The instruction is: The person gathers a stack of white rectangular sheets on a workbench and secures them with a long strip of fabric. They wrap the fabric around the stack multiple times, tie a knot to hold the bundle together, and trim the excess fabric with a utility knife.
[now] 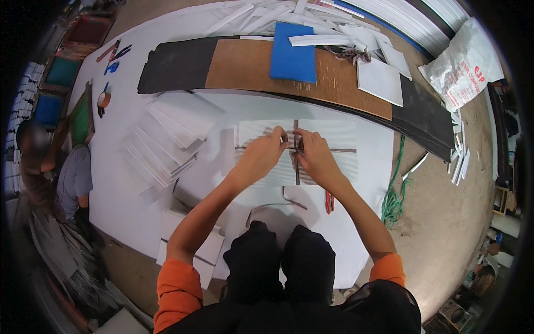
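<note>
In front of me lies a flat, white, finely ribbed panel or bundle of sheets [255, 173]. A dark brown tie strip [342, 150] crosses it lengthwise and crosswise. Over the crossing, my left hand [260, 151] pinches the strip with curled fingers. From the other side, my right hand [318, 160] also has its thumb and fingers closed on the strip. The fingertips are close together, and any knot between them is too small to make out. Another loose dark strip [276, 205] lies nearer me, beside red-handled pliers [329, 201].
White sheets [161, 147] lie fanned at left. Beyond are dark boards [172, 67], a brown board [239, 64], a blue piece [293, 55] and white offcuts [261, 21]. Green cord [394, 203] and a white sack [464, 67] are at right. Another person [47, 153] sits at far left.
</note>
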### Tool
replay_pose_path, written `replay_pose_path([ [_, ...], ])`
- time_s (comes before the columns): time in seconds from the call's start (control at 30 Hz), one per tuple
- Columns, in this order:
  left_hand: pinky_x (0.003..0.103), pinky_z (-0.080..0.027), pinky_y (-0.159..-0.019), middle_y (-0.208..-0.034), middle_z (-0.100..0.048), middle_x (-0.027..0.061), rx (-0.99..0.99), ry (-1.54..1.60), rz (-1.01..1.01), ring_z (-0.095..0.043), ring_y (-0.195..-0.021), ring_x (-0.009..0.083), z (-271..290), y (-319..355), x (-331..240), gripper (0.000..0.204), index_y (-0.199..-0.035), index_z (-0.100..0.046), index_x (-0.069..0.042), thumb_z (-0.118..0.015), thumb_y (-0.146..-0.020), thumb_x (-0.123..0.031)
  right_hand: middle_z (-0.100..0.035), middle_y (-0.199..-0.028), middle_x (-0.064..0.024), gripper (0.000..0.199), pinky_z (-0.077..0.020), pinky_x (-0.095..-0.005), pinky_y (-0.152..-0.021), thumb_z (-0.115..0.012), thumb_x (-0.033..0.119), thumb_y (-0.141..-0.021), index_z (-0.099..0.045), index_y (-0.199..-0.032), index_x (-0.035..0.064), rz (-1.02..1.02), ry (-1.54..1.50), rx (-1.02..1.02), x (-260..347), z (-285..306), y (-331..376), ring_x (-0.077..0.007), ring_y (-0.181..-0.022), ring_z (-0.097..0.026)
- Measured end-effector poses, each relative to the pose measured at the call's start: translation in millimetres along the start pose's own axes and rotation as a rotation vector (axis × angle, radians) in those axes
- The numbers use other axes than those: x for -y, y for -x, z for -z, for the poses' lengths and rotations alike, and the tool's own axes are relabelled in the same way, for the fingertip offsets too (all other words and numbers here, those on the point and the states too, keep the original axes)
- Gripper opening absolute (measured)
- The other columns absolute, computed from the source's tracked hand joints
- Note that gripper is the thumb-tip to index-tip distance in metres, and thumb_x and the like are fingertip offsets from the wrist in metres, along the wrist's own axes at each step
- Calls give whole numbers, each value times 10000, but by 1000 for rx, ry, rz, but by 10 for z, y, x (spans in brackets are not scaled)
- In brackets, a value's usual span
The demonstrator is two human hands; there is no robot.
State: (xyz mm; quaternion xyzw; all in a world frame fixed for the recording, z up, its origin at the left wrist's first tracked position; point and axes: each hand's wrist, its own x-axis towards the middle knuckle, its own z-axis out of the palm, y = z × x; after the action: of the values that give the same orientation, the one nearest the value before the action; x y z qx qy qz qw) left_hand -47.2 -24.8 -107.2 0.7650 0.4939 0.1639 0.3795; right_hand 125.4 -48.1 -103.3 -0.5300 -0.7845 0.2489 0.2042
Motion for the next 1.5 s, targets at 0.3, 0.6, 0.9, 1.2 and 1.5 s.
replay_pose_path([
  [0.3,273,-364,-577,-630,-467,59,-249,572,142,-415,-596,124,299,275,-571,245,-952,-298,-52,-511,-829,-39,-561,-715,-212,314,-426,-438,-627,-474,98,-782,-380,-1074,29,-317,-240,180,482,613,-193,-392,-692,-558],
  [0.6,379,-441,-630,-697,-547,165,-585,437,150,-579,-684,333,1843,1686,-1790,268,-944,-360,-40,-558,-770,-89,-558,-663,-179,405,-432,-439,-601,-598,194,-711,-388,-1039,84,88,-34,455,2710,1947,-285,-364,-672,-575],
  [0.9,367,-375,-740,-826,-594,88,-810,5,695,-557,-837,239,2582,3721,-2481,264,-839,-597,-58,-636,-685,-270,-568,-689,-165,385,-435,-448,-587,-635,127,-667,-377,-950,85,527,-12,683,4789,1605,-61,-366,-679,-575],
  [1.2,351,-409,-671,-788,-604,119,-1383,132,1006,-575,-758,270,2139,6025,-2642,228,-765,-574,-38,-677,-617,-176,-566,-719,-169,369,-436,-440,-660,-633,133,-695,-377,-953,67,1174,-9,1081,6696,505,1063,-362,-720,-563],
  [1.5,331,-425,-623,-734,-562,114,-1896,348,1362,-538,-674,252,619,7927,-2624,239,-757,-512,-30,-667,-590,-102,-542,-801,-155,394,-415,-431,-695,-676,129,-673,-424,-969,64,1837,182,1424,7957,-1040,3248,-344,-791,-529],
])
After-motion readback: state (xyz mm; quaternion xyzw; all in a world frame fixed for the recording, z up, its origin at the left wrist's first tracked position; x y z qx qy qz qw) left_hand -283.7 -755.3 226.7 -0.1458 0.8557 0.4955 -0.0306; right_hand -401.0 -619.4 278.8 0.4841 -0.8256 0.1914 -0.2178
